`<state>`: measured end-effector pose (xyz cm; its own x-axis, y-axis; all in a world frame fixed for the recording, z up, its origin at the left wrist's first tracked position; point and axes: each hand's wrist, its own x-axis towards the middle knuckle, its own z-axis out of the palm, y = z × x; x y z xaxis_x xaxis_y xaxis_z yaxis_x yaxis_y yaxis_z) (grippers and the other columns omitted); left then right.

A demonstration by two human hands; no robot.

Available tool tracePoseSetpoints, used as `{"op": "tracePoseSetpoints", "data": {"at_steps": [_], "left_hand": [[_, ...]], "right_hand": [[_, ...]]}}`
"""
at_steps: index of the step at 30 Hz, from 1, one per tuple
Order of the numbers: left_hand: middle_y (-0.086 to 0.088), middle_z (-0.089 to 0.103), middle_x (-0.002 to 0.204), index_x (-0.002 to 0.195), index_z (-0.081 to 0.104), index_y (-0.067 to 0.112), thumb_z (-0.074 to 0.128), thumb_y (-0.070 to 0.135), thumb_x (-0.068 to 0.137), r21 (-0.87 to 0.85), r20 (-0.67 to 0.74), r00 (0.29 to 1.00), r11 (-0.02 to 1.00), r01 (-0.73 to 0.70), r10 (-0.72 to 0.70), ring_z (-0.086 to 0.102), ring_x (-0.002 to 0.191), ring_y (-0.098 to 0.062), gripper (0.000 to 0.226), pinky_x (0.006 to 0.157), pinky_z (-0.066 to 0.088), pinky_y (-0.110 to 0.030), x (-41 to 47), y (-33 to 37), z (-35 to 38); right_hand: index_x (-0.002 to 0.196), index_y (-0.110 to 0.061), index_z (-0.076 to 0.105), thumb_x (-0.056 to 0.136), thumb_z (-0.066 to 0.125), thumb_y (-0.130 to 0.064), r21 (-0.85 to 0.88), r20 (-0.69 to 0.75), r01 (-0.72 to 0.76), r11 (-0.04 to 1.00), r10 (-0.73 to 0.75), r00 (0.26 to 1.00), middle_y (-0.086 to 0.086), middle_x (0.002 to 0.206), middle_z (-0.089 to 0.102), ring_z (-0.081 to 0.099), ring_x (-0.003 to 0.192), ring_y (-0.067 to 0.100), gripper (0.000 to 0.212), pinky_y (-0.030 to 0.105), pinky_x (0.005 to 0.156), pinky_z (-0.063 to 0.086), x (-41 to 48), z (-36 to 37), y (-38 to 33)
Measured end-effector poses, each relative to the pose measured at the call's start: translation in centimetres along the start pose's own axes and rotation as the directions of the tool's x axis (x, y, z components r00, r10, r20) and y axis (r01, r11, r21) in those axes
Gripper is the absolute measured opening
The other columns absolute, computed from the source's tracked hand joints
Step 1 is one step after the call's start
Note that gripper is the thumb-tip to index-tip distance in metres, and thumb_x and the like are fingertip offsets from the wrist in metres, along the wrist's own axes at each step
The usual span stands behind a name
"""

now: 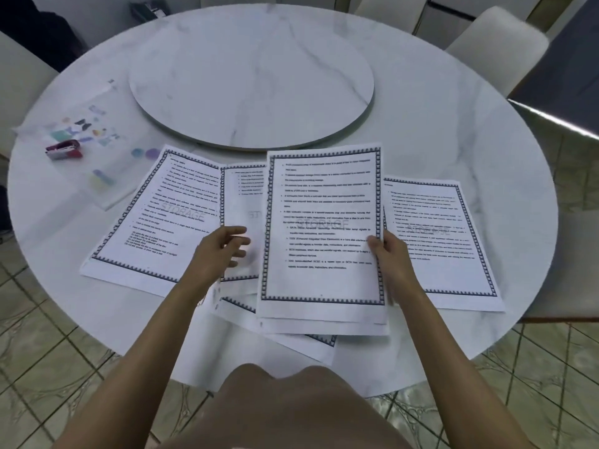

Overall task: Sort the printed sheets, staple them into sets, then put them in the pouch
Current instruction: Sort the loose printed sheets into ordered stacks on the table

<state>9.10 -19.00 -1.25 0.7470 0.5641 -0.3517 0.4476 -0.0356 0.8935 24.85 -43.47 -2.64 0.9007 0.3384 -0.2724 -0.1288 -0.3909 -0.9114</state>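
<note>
Printed sheets (155, 222), head view: fanned flat along near edge of table (453, 124). Your right hand (393, 257) pinches right edge of raised stack (324, 228), thumb on front. Your left hand (223, 249) hovers over middle sheet, fingers loose, gripping nothing. Pouch (97, 163) near left edge, stapler (63, 150) at its left side.
</note>
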Motion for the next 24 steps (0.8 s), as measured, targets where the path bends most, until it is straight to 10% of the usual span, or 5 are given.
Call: {"op": "tracePoseSetpoints", "data": {"at_steps": [6,11,24], "left_hand": [[-0.009,0.067,0.101,0.110,0.062,0.011,0.053,0.012,0.091,0.175,-0.150,0.986,0.979,0.104,-0.077,0.063,0.082,-0.024,0.022,0.072,0.050,-0.031,-0.8,-2.1,-2.4],[-0.010,0.066,0.106,0.116,0.061,0.008,0.054,0.016,0.090,0.266,-0.243,0.965,0.949,0.168,-0.103,0.063,0.087,-0.027,0.028,0.090,0.050,-0.039,-1.1,-2.9,-2.8],[-0.006,0.054,0.069,0.114,0.058,-0.005,0.056,0.014,0.091,-0.016,-0.152,0.934,0.946,0.325,-0.324,0.050,0.058,-0.016,0.030,0.045,0.046,-0.017,1.8,-0.6,0.1]], "right_hand": [[0.095,0.002,0.056,0.096,0.048,-0.021,-0.040,-0.068,-0.048,0.998,0.045,0.997,0.035,0.096,0.056,0.050,0.077,0.024,0.025,0.036,0.074,0.043,0.4,-1.5,2.5],[0.093,-0.014,0.059,0.096,0.047,-0.018,-0.011,-0.084,-0.052,0.999,0.051,0.995,0.008,0.087,0.061,0.055,0.083,0.022,0.013,0.035,0.079,0.046,0.3,-1.9,2.7],[0.102,-0.001,0.059,0.096,0.048,-0.020,0.013,-0.116,-0.088,0.996,0.089,0.989,0.032,0.109,0.058,0.052,0.103,0.046,0.024,0.047,0.090,0.047,-0.5,-2.2,3.6]]}}
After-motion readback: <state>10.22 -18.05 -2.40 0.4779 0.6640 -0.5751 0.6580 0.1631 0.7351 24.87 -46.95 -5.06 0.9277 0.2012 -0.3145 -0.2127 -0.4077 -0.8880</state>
